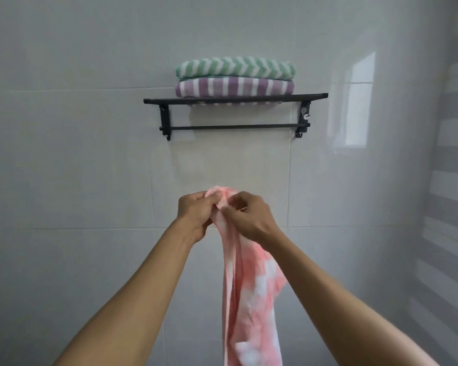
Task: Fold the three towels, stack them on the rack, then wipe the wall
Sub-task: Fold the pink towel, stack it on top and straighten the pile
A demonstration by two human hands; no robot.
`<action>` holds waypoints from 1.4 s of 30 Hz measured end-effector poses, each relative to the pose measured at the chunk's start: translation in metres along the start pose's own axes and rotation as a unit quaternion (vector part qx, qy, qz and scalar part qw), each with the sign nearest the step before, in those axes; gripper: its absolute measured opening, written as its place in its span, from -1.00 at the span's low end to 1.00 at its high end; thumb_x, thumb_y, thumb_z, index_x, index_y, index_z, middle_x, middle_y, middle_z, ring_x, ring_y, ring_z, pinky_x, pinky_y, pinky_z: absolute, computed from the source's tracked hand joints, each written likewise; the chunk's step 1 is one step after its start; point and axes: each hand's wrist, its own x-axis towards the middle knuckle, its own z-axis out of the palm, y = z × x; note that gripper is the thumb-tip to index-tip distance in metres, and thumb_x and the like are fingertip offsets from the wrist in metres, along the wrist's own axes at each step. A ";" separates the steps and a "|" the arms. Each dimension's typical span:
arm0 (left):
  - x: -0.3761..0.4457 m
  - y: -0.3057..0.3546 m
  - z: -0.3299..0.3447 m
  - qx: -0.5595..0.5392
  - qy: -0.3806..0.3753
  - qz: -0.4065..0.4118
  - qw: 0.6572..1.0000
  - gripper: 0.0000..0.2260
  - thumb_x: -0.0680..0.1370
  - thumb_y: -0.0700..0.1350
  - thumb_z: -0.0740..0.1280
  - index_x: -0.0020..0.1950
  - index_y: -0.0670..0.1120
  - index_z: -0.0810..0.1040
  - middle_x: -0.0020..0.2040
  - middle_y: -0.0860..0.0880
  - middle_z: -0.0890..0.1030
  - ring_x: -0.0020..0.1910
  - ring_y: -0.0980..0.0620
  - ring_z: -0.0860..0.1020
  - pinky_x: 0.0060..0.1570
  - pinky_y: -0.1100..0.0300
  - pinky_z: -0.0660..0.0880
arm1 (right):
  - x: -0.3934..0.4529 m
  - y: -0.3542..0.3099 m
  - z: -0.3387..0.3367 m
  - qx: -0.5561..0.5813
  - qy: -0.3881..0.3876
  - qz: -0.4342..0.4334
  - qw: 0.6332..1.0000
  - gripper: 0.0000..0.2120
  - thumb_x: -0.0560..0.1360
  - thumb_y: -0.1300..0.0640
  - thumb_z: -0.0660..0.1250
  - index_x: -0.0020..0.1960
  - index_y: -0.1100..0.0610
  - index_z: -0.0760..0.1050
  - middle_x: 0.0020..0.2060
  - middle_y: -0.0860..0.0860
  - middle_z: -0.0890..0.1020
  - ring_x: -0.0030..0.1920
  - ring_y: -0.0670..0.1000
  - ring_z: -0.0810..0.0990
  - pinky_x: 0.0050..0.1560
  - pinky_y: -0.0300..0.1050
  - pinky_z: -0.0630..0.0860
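Item: pink towel (251, 286), third of three. Unfolded, bunched at the top edge, hanging in a loose rope from chest height down out of frame. Held in front of the wall (77, 167), below the rack (236, 98).

Grip: left hand (196, 213) and right hand (249, 215) close together, touching or nearly so, each pinching the same bunched top edge between thumb and fingertips. Which corner or hem each holds is probably not settled; the cloth there is too crumpled to tell.

Already stowed: purple towel (234, 87) folded on the rack shelf, green towel (235, 67) folded on top of it, both slightly left of the shelf's middle.

Risks, as judged:
- Both pinches sit on one bunch; spreading the hands without finding true corners would give a skewed, lumpy fold.
- A thin fingertip pinch on a long hanging weight may slip, dropping the towel out of sight below.
- No worktop is in view, so folding must be done in the air, which favours uneven halves.
- A bulky third layer set on the soft, rounded stack could slide forward off the shelf.

Surface and room: glossy pale tiles with faint grout lines; black wall-mounted rack with shelf, lower bar (233, 126) and end hooks; window reflection (360, 101) on the right; grey and white stripes at the far right edge.
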 end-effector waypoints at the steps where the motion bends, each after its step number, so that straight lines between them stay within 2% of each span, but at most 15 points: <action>1: 0.002 0.000 0.005 -0.007 -0.001 -0.007 1.000 -0.91 0.53 -0.29 0.44 0.00 -0.29 0.65 -0.12 -0.21 0.69 -0.25 -0.12 0.65 -0.22 0.09 0.65 | -0.005 0.005 -0.002 0.018 -0.055 0.001 0.998 -0.66 0.41 -0.11 0.43 0.07 0.08 0.60 -0.09 -0.05 0.70 -0.10 -0.04 0.66 -0.12 -0.20 0.55; 3: 0.006 -0.001 0.010 0.005 -0.016 -0.019 1.000 -0.88 0.54 -0.29 0.42 0.05 -0.31 0.63 -0.09 -0.23 0.68 -0.22 -0.11 0.65 -0.15 0.08 0.66 | -0.007 0.018 -0.005 -0.008 -0.082 -0.036 0.996 -0.70 0.44 -0.11 0.42 -0.05 0.13 0.61 -0.23 -0.04 0.68 -0.24 -0.04 0.63 -0.22 -0.14 0.55; 5: 0.008 -0.004 0.014 0.024 -0.044 -0.021 0.999 -0.84 0.57 -0.26 0.40 0.09 -0.32 0.63 -0.05 -0.24 0.68 -0.20 -0.10 0.66 -0.11 0.07 0.66 | -0.002 0.033 -0.007 -0.038 -0.045 -0.049 0.997 -0.68 0.52 -0.02 0.37 -0.19 0.24 0.54 -0.41 0.01 0.52 -0.38 -0.02 0.44 -0.33 -0.09 0.39; 8: 0.010 -0.006 0.014 0.055 -0.058 -0.008 0.997 -0.88 0.59 -0.21 0.39 0.03 -0.25 0.66 -0.12 -0.19 0.68 -0.25 -0.08 0.64 -0.15 0.07 0.65 | 0.005 0.044 -0.006 -0.012 -0.025 -0.007 1.000 -0.60 0.61 -0.01 0.29 -0.22 0.31 0.52 -0.42 0.07 0.47 -0.39 0.00 0.40 -0.35 -0.04 0.38; 10: 0.016 -0.006 0.008 0.072 -0.019 0.001 0.997 -0.92 0.59 -0.16 0.40 -0.04 -0.14 0.67 -0.20 -0.13 0.65 -0.31 -0.05 0.59 -0.18 0.08 0.59 | 0.011 0.043 -0.012 0.010 0.023 0.034 0.999 -0.66 0.61 0.01 0.28 -0.23 0.22 0.54 -0.39 0.05 0.53 -0.35 0.01 0.46 -0.30 -0.05 0.41; 12: 0.030 -0.006 -0.014 0.117 0.056 0.033 0.991 -0.89 0.58 -0.11 0.40 -0.11 -0.10 0.67 -0.25 -0.11 0.63 -0.31 -0.04 0.57 -0.17 0.07 0.55 | 0.021 0.046 -0.028 0.039 0.128 0.109 0.985 -0.74 0.63 0.06 0.23 -0.14 0.15 0.57 -0.27 0.08 0.59 -0.22 0.09 0.53 -0.19 -0.12 0.39; 16: 0.052 -0.001 -0.093 0.330 0.183 0.116 0.919 -0.83 0.55 -0.04 0.39 -0.11 -0.12 0.70 -0.15 -0.18 0.69 -0.13 -0.12 0.64 -0.12 0.05 0.53 | 0.036 0.068 -0.083 0.003 0.276 0.215 0.937 -0.76 0.61 0.09 0.14 -0.07 0.16 0.53 -0.12 0.18 0.58 -0.09 0.22 0.54 -0.08 -0.08 0.36; 19: 0.058 0.009 -0.130 0.374 0.222 0.109 0.894 -0.82 0.55 -0.01 0.38 -0.05 -0.08 0.71 -0.03 -0.22 0.70 0.00 -0.24 0.64 -0.06 0.05 0.51 | 0.038 0.078 -0.110 -0.052 0.317 0.239 0.916 -0.75 0.58 0.06 0.15 -0.12 0.18 0.52 -0.16 0.18 0.58 -0.14 0.23 0.53 -0.12 -0.05 0.38; 24: 0.063 0.012 -0.104 0.402 0.211 0.127 0.882 -0.81 0.48 -0.04 0.45 -0.08 -0.17 0.70 -0.07 -0.24 0.70 -0.03 -0.23 0.65 -0.08 0.08 0.52 | 0.044 0.049 -0.084 -0.013 0.210 0.216 0.954 -0.69 0.47 0.06 0.25 -0.41 0.17 0.40 -0.41 0.07 0.43 -0.40 0.14 0.41 -0.32 -0.07 0.46; 27: 0.057 0.003 -0.071 0.356 0.162 0.105 0.914 -0.73 0.42 -0.01 0.55 -0.13 -0.22 0.66 -0.14 -0.19 0.68 -0.18 -0.11 0.63 -0.18 0.11 0.53 | 0.046 0.034 -0.053 0.089 0.124 0.219 0.964 -0.73 0.45 0.14 0.39 -0.15 0.40 0.60 -0.30 0.14 0.58 -0.35 0.13 0.58 -0.37 -0.01 0.68; 31: 0.055 -0.012 -0.044 0.215 0.106 0.038 0.970 -0.59 0.23 0.05 0.66 -0.27 -0.16 0.53 -0.30 -0.16 0.61 -0.35 -0.08 0.58 -0.29 -0.11 0.63 | 0.042 0.029 -0.020 0.166 0.072 0.221 0.958 -0.77 0.48 0.16 0.50 -0.08 0.35 0.62 -0.18 0.20 0.69 -0.32 0.13 0.69 -0.38 -0.03 0.67; 33: 0.052 -0.012 -0.034 0.152 0.076 0.008 0.985 -0.62 0.27 -0.04 0.68 -0.22 -0.17 0.52 -0.28 -0.15 0.61 -0.32 -0.08 0.60 -0.17 -0.10 0.65 | 0.041 0.030 -0.011 0.192 0.044 0.227 0.954 -0.81 0.54 0.12 0.46 -0.13 0.25 0.62 -0.19 0.17 0.69 -0.28 0.12 0.69 -0.32 -0.02 0.68; 36: 0.050 -0.009 -0.031 0.065 0.043 -0.033 0.996 -0.78 0.41 -0.20 0.58 -0.14 -0.22 0.56 -0.22 -0.14 0.63 -0.31 -0.06 0.61 -0.21 0.07 0.65 | 0.044 0.033 -0.015 0.204 0.058 0.242 0.947 -0.79 0.57 0.09 0.41 -0.17 0.20 0.61 -0.19 0.15 0.67 -0.24 0.14 0.65 -0.11 0.21 0.70; 39: 0.051 -0.007 -0.037 0.056 -0.004 -0.046 0.997 -0.95 0.53 -0.31 0.42 -0.05 -0.27 0.58 -0.20 -0.17 0.66 -0.29 -0.04 0.64 -0.31 0.14 0.64 | 0.047 0.035 -0.027 0.181 0.098 0.232 0.951 -0.79 0.53 0.10 0.45 -0.15 0.24 0.64 -0.18 0.14 0.69 -0.27 0.14 0.65 -0.12 0.21 0.70; 42: 0.042 -0.010 -0.024 0.063 -0.051 -0.042 0.996 -0.97 0.53 -0.38 0.39 -0.04 -0.30 0.59 -0.38 -0.09 0.68 -0.43 0.06 0.64 -0.38 0.22 0.62 | 0.041 0.030 -0.019 0.189 0.063 0.215 0.956 -0.83 0.47 0.15 0.54 -0.15 0.25 0.63 -0.15 0.19 0.72 -0.26 0.14 0.70 -0.17 0.14 0.71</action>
